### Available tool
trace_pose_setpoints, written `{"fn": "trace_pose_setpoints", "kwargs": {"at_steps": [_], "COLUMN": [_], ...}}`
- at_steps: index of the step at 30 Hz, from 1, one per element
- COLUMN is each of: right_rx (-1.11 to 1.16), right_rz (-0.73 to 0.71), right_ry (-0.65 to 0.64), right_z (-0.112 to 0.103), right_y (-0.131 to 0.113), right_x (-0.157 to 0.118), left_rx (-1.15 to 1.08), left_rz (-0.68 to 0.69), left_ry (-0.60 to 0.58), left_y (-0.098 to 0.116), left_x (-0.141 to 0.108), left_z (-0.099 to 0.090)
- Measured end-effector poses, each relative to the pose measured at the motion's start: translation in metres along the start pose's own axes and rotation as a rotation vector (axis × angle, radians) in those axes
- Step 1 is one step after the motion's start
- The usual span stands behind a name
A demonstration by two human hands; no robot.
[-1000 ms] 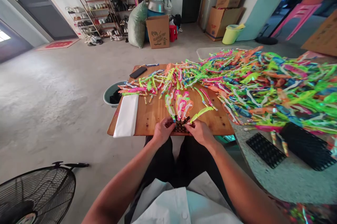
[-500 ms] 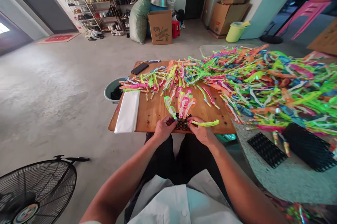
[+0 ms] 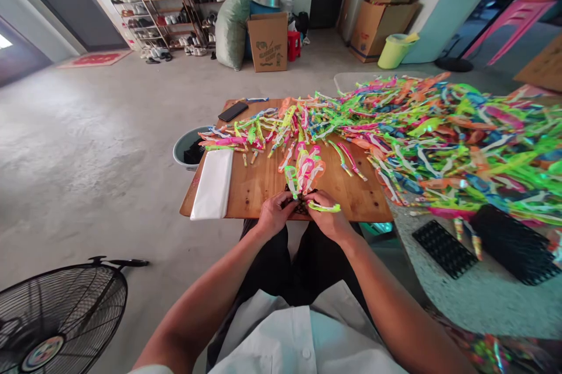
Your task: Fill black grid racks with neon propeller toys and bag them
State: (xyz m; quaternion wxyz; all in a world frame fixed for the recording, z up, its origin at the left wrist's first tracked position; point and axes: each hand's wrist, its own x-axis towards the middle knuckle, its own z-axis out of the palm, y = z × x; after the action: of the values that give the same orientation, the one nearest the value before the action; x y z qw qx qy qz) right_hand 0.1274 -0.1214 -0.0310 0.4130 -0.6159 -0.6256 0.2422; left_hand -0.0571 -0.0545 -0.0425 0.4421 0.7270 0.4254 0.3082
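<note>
A small black grid tray (image 3: 301,208) lies at the near edge of the wooden board, between my hands. Several neon plastic candy toys (image 3: 309,170), pink, orange and yellow, stand bunched upright in it, and a green candy toy (image 3: 291,179) leans at their left. My left hand (image 3: 276,211) is closed at the tray's left side, its fingertips by the green toy's foot; exactly what they pinch is partly hidden. Between the fingers of my right hand (image 3: 328,219) a yellow-green candy toy (image 3: 325,208) points right, while the fingertips reach the tray's right side.
Loose candy toys heap across the board (image 3: 250,187) and the grey table (image 3: 443,298) at right. Black trays (image 3: 445,248) lie there. A white folded sheet (image 3: 212,184), a phone (image 3: 233,111) and a basin (image 3: 179,151) are at left. A fan (image 3: 65,315) stands lower left.
The green toy has swung rightward, closer to the bunch. My right hand has shifted left and turned, and its yellow-green toy looks shorter. The tray is tilted differently.
</note>
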Motion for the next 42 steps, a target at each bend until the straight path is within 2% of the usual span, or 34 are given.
{"fn": "trace_pose_setpoints", "kwargs": {"at_steps": [9,13,15,19,22,24,29,33,42], "right_rx": [-0.057,-0.086,-0.083,-0.101,-0.162,-0.199,-0.22,-0.137,-0.143], "right_rz": [-0.012,-0.031,0.021,0.224,0.342,0.37,0.328,0.334,0.3], "right_ry": [0.074,0.056,0.051,0.076,0.148,0.205,0.294,0.358,0.305], "right_z": [0.005,0.007,0.008,0.014,0.023,0.029,0.04,0.043,0.037], "right_y": [0.006,0.007,0.004,-0.007,-0.014,-0.017,-0.017,-0.015,-0.009], "right_x": [-0.002,-0.002,0.0,0.004,0.003,0.001,-0.001,-0.002,0.001], "left_rx": [0.143,0.201,0.233,0.313,0.359,0.374,0.389,0.409,0.396], "left_rz": [0.013,0.033,0.058,0.065,0.05,0.051,0.062,0.06,0.07], "left_ry": [-0.027,0.0,0.016,0.054,0.084,0.096,0.102,0.109,0.106], "left_y": [-0.002,-0.005,-0.005,0.001,0.006,0.008,0.007,0.005,0.007], "left_x": [0.004,0.003,0.002,-0.001,-0.001,-0.001,-0.001,-0.001,0.0], "left_z": [-0.001,0.002,0.004,0.009,0.011,0.013,0.014,0.014,0.013]}}
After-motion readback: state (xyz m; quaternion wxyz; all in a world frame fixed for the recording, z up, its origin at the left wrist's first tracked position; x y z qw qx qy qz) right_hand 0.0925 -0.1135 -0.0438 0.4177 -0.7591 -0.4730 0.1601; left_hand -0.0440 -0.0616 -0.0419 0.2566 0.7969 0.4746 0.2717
